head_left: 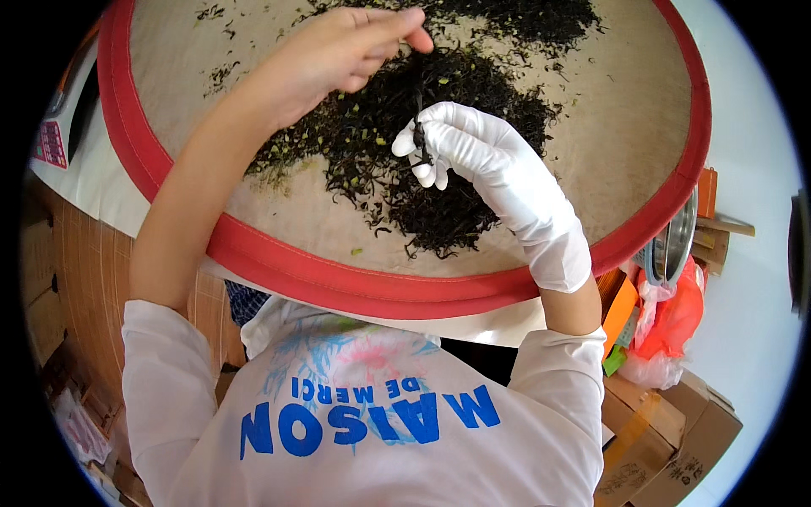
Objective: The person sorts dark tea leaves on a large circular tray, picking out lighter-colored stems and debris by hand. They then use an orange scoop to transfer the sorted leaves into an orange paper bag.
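My bare left hand (346,55) hovers over the far middle of a wide round tray (372,291) with a red cloth rim and beige surface. Its thumb and index finger come together in a pinch; whatever may be between them is too small to make out. A white glove covers my right hand (481,156), whose curled fingers grip a few dark, twisted dried tea leaves (420,144). Below both hands spreads a loose heap of dark tea leaves (443,215), mixed with yellow-green bits (359,131) mostly towards the left.
Another dark leaf pile (541,21) lies at the tray's far side. To the right stand a metal pan (677,241), red and clear plastic bags (672,321) and cardboard boxes (642,431). A device with pink keys (51,144) sits beyond the tray's left edge.
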Demonstrator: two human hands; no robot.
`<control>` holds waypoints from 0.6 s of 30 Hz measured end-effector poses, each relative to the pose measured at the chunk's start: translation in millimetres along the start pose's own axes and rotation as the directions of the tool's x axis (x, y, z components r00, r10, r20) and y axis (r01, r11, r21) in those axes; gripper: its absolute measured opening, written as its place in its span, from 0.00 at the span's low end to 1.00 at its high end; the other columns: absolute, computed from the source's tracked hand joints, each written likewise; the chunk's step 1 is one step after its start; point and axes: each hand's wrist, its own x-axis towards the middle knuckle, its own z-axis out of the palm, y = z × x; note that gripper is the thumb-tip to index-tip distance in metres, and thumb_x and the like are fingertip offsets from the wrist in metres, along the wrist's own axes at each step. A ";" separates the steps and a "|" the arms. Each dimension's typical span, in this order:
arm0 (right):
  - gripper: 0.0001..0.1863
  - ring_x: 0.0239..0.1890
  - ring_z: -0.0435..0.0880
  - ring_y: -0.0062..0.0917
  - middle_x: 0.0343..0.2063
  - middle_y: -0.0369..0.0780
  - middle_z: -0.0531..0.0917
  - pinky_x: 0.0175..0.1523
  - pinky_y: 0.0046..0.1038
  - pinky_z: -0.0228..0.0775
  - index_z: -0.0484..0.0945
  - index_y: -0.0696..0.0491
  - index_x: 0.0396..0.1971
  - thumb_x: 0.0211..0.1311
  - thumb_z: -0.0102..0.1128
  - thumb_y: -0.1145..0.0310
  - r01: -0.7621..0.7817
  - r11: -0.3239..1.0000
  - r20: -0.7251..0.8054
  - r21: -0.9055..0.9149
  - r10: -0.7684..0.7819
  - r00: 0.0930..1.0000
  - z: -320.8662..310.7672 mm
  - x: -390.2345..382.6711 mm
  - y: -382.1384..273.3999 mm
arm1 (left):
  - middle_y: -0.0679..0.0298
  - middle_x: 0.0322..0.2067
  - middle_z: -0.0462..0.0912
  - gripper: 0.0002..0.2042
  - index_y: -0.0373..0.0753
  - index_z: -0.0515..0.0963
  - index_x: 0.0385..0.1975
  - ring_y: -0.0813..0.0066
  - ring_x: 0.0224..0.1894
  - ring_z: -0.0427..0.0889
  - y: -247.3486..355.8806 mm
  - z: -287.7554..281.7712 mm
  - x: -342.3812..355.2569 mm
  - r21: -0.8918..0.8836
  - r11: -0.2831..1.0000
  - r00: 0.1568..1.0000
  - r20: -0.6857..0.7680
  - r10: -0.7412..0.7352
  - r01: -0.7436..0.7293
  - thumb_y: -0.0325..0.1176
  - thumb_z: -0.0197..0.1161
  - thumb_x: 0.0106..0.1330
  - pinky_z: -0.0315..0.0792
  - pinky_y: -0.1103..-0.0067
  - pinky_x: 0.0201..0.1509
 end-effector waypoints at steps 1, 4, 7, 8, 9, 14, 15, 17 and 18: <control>0.13 0.28 0.75 0.13 0.30 0.32 0.81 0.36 0.17 0.67 0.78 0.56 0.38 0.69 0.53 0.61 -0.003 0.999 -0.047 0.049 0.005 0.999 -1.0 0.2 0.7 | 0.81 0.16 0.56 0.18 0.39 0.78 0.36 0.92 0.17 0.54 -0.1 2.2 -1.1 0.020 1.000 1.000 0.021 0.014 -0.015 0.48 0.51 0.73 0.48 0.89 0.18; 0.13 0.28 0.74 0.15 0.35 0.36 0.83 0.38 0.18 0.68 0.79 0.57 0.37 0.69 0.55 0.61 -0.010 1.000 -0.186 0.006 0.010 0.983 -0.1 -1.0 -9.2 | 0.80 0.17 0.61 0.18 0.39 0.80 0.33 0.92 0.18 0.57 6.2 12.8 -7.5 0.198 0.980 0.999 -0.026 0.040 -0.034 0.48 0.53 0.73 0.50 0.89 0.19; 0.10 0.25 0.72 0.12 0.25 0.30 0.79 0.34 0.15 0.64 0.79 0.57 0.34 0.67 0.57 0.65 0.050 0.997 -0.306 -0.061 -0.066 0.950 1.1 2.1 -4.5 | 0.79 0.19 0.69 0.15 0.39 0.82 0.34 0.93 0.19 0.59 -2.6 10.7 -5.9 0.249 0.958 0.990 0.026 0.136 -0.139 0.45 0.59 0.69 0.52 0.89 0.20; 0.10 0.25 0.71 0.12 0.25 0.30 0.79 0.33 0.15 0.64 0.79 0.58 0.34 0.67 0.57 0.65 0.069 0.994 -0.345 -0.088 -0.095 0.934 2.1 2.1 -2.2 | 0.79 0.19 0.70 0.14 0.39 0.82 0.35 0.93 0.19 0.59 -3.5 11.1 -4.9 0.252 0.953 0.985 0.055 0.162 -0.171 0.45 0.60 0.68 0.52 0.89 0.21; 0.09 0.23 0.70 0.13 0.23 0.32 0.79 0.31 0.17 0.65 0.79 0.59 0.34 0.65 0.59 0.68 0.128 0.970 -0.389 -0.206 -0.201 0.899 2.4 1.9 2.4 | 0.79 0.20 0.72 0.12 0.39 0.82 0.35 0.94 0.20 0.59 -1.7 12.6 -5.7 0.208 0.971 0.993 0.043 0.108 -0.115 0.42 0.63 0.66 0.52 0.89 0.21; 0.08 0.20 0.73 0.17 0.19 0.37 0.78 0.28 0.21 0.68 0.80 0.59 0.31 0.65 0.58 0.70 0.161 0.861 -0.423 -0.483 -0.391 0.818 1.4 0.6 3.2 | 0.79 0.21 0.72 0.11 0.38 0.82 0.37 0.94 0.19 0.58 -1.8 14.3 -5.5 0.159 0.984 0.997 0.017 0.076 -0.078 0.40 0.64 0.66 0.51 0.89 0.20; 0.08 0.21 0.73 0.17 0.19 0.38 0.79 0.28 0.22 0.68 0.80 0.59 0.31 0.65 0.58 0.70 0.186 0.841 -0.428 -0.508 -0.434 0.793 -1.5 0.5 1.9 | 0.79 0.21 0.72 0.11 0.38 0.82 0.37 0.95 0.19 0.58 -1.2 14.7 -5.1 0.155 0.985 0.998 0.016 0.069 -0.070 0.40 0.64 0.66 0.50 0.90 0.20; 0.09 0.21 0.76 0.18 0.20 0.39 0.80 0.29 0.22 0.69 0.81 0.59 0.30 0.66 0.57 0.70 0.204 0.791 -0.449 -0.577 -0.516 0.729 -7.1 -0.4 -3.8 | 0.79 0.20 0.72 0.11 0.38 0.82 0.37 0.95 0.18 0.56 0.7 15.4 -6.1 0.135 0.990 0.999 0.006 0.043 -0.043 0.40 0.64 0.66 0.49 0.90 0.19; 0.09 0.21 0.75 0.18 0.20 0.40 0.79 0.29 0.22 0.69 0.81 0.59 0.30 0.65 0.58 0.69 0.173 0.774 -0.467 -0.609 -0.527 0.710 -9.5 -2.5 -9.6 | 0.79 0.20 0.71 0.11 0.38 0.82 0.38 0.95 0.17 0.56 2.9 16.3 -7.5 0.133 0.991 1.000 -0.002 0.026 -0.026 0.40 0.63 0.66 0.48 0.90 0.18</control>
